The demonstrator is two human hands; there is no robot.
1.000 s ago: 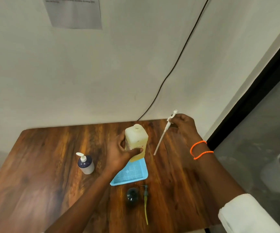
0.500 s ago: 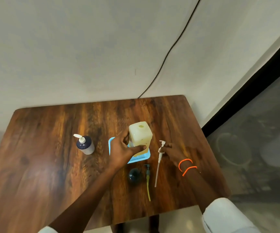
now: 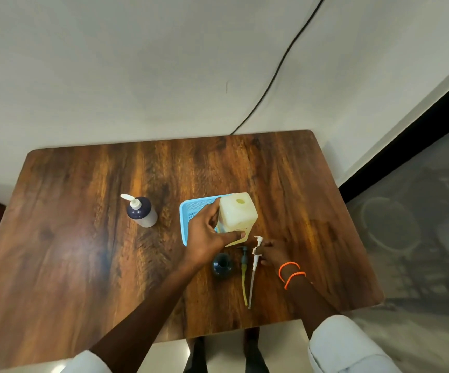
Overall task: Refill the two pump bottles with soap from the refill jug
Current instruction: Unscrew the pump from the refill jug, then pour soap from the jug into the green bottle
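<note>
The left hand is gripping the refill jug, fingers curled round its far-left side and thumb lying along its near face; the jug is standing upright with its mouth uncapped, on the right part of a blue tray that is sitting near the middle of the wooden table. The right hand is resting on the table just right of the jug's near corner, its fingertips pinching the white pump, which is lying flat with its tube pointing toward the near edge. Just beside it to the left, a second pump with a dark head and a yellowish tube is lying parallel. Left of that, a small dark bottle is standing with its neck open, near the table's near edge. Well apart, toward the left half of the table, a dark-topped pump bottle is standing with its white pump fitted. Two orange bands are circling the right wrist
</note>
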